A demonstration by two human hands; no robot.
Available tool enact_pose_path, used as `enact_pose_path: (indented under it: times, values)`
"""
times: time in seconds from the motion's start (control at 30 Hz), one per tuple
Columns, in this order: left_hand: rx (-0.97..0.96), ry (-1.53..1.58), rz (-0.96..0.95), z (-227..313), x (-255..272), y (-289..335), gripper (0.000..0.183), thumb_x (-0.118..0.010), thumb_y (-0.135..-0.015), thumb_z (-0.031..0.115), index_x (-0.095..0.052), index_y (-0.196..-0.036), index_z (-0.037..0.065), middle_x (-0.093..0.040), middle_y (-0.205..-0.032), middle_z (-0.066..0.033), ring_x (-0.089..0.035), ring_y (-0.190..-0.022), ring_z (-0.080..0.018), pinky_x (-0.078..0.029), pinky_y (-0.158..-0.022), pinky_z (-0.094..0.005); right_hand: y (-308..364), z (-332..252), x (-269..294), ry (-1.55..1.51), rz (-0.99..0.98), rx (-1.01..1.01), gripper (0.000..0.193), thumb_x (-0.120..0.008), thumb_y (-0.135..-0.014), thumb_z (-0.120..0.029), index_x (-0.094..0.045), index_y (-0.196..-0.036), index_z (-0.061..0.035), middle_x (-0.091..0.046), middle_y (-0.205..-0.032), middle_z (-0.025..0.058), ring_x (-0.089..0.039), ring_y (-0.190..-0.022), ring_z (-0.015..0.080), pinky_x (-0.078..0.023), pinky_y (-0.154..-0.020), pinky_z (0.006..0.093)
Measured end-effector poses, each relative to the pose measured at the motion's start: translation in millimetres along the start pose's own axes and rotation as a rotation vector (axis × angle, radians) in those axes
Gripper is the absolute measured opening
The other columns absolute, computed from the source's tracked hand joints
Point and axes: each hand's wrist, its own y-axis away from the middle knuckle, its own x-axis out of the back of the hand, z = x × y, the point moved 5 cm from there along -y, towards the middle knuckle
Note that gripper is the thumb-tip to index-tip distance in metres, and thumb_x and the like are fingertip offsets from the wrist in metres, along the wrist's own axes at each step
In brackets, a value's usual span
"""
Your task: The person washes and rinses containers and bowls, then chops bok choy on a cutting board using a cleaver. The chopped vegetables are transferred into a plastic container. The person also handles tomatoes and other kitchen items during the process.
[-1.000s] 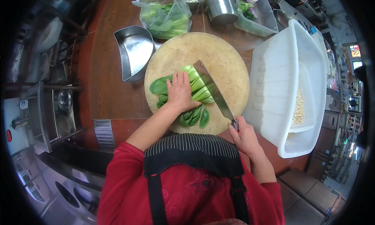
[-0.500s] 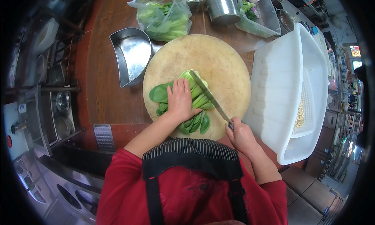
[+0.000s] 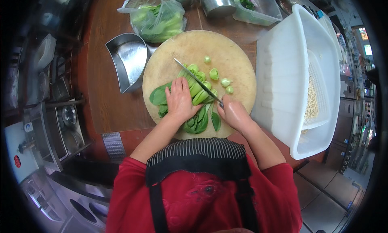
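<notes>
A bunch of green bok choy (image 3: 198,119) lies on the round wooden chopping board (image 3: 173,47). My left hand (image 3: 180,101) presses down over the bunch and grips it, thumb spread toward the leaves. In my right hand (image 3: 234,111) is the handle of a long-bladed knife (image 3: 186,70), its blade lying slantwise across the pale stalks. Cut root ends (image 3: 214,73) are scattered on the board to the right of the blade.
A curved metal pan (image 3: 131,55) stands left of the board, and a plastic bag of greens (image 3: 161,25) behind it. At the right is a large white tub (image 3: 279,83) with a basket inside. A metal pot (image 3: 218,4) and a clear bin (image 3: 258,16) stand at the back.
Several root ends have come off the bok choy and now lie apart on the board. The knife and my right hand have moved left and away from me. My left hand stays on the bunch.
</notes>
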Motion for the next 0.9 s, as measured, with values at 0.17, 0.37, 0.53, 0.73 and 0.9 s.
enact_pose_path:
  times: [0.17,0.37,0.53,0.73,0.9]
  values:
    - [0.01,0.007,0.028,4.7,6.0,2.2,0.113,-0.082,-0.05,0.048,-0.028,-0.132,-0.006,-0.035,-0.132,-0.0194,-0.035,-0.122,-0.0334,-0.026,-0.098,-0.0579,23.1,18.3,0.3,0.011,0.04,-0.025,0.028,-0.057,-0.084,-0.023,-0.047,-0.087,0.0024,-0.058,-0.065,0.0254,-0.058,-0.062,0.0432,-0.046,-0.058,0.0497]
    - [0.006,-0.06,-0.044,18.3,5.2,8.0,0.124,-0.078,-0.048,0.059,-0.021,-0.138,-0.003,-0.029,-0.138,-0.0197,-0.029,-0.126,-0.0373,-0.022,-0.099,-0.0598,8.7,25.0,-8.9,-0.101,0.13,-0.019,0.027,-0.057,-0.084,-0.024,-0.048,-0.087,0.0016,-0.058,-0.068,0.0255,-0.057,-0.063,0.0435,-0.045,-0.058,0.05]
    - [0.007,-0.179,-0.153,26.4,-0.5,10.0,0.121,-0.076,-0.053,0.059,-0.017,-0.142,0.001,-0.025,-0.143,-0.0178,-0.026,-0.129,-0.039,-0.021,-0.099,-0.0601,10.0,24.3,-2.8,-0.138,0.143,-0.024,0.028,-0.057,-0.084,-0.024,-0.048,-0.087,0.0022,-0.058,-0.068,0.0261,-0.057,-0.065,0.0439,-0.044,-0.058,0.0499]
    - [0.005,-0.146,-0.116,21.6,-0.2,9.2,0.114,-0.077,-0.055,0.048,-0.018,-0.141,0.002,-0.025,-0.143,-0.0162,-0.028,-0.127,-0.0387,-0.025,-0.098,-0.0592,9.6,32.6,8.4,-0.051,0.073,-0.034,0.028,-0.057,-0.083,-0.026,-0.049,-0.087,0.0007,-0.059,-0.069,0.0246,-0.058,-0.067,0.0424,-0.046,-0.061,0.0494]
    - [-0.012,-0.164,-0.104,19.2,-2.4,8.9,0.11,-0.077,-0.054,0.041,-0.02,-0.14,0.001,-0.025,-0.142,-0.0164,-0.032,-0.124,-0.0367,-0.027,-0.097,-0.0565,-5.5,38.7,20.9,0.024,0.172,-0.048,0.024,-0.059,-0.082,-0.022,-0.05,-0.086,0.0004,-0.059,-0.07,0.0236,-0.058,-0.066,0.041,-0.045,-0.059,0.0469]
